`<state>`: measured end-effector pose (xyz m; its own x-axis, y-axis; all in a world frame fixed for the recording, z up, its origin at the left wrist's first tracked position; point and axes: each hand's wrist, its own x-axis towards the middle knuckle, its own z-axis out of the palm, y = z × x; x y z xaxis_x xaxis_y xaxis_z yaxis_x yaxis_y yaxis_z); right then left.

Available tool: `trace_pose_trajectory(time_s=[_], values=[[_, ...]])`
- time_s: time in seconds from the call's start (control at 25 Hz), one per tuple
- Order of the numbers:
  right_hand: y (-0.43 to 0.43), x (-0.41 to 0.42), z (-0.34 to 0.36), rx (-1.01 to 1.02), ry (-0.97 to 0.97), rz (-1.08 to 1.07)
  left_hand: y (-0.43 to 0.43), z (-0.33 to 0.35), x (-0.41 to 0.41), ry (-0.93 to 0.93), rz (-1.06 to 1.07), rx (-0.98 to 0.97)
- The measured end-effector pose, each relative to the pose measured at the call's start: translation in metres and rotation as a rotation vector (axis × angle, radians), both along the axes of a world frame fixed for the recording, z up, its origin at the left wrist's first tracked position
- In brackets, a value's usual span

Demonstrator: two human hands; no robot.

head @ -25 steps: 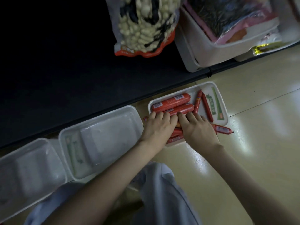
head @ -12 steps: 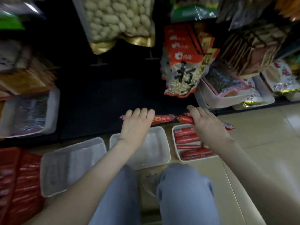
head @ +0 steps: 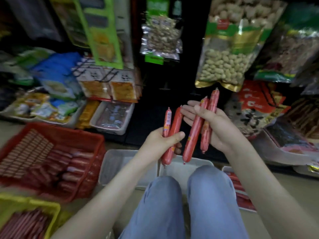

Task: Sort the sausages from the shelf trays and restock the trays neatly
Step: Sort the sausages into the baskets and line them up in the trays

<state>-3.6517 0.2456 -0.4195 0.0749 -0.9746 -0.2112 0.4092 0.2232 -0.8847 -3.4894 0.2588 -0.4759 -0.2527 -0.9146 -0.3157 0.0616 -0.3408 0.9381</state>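
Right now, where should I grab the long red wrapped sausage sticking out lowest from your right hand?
Probably its lower end, coming from underneath. That end of the long red wrapped sausage hangs free below the right hand, which holds its upper half.

Straight ahead, a dark, bare-looking stretch of shelf (head: 151,123) lies open between a shelf tray (head: 110,130) on the left and stacked red packets (head: 255,107) on the right. Peanut bags (head: 229,54) hang above it. Down on the floor, the knees (head: 162,195) overhang the white trays (head: 120,166), and a red basket (head: 65,132) walls off the left.
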Motion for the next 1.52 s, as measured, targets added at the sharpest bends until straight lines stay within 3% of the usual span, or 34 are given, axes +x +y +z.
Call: trace_pose_trajectory(time_s=[0.4,0.68,0.96,1.2,1.52], values=[[0.022,0.148,-0.015,0.153,-0.092,0.372,0.063,-0.001,0.123,0.227,0.277,0.106],[0.022,0.144,-0.021,0.124,0.014,0.572,0.076,0.013,0.118,0.161,0.231,0.122],[0.023,0.120,-0.023,0.092,-0.012,0.582,0.084,0.025,0.083,0.136,0.286,0.156],[0.057,0.172,-0.029,0.041,-0.027,0.740,0.140,0.027,0.106,0.101,0.515,0.086],[0.127,0.289,-0.008,-0.018,0.068,1.011,0.226,0.036,0.195,0.236,0.801,-0.057]])
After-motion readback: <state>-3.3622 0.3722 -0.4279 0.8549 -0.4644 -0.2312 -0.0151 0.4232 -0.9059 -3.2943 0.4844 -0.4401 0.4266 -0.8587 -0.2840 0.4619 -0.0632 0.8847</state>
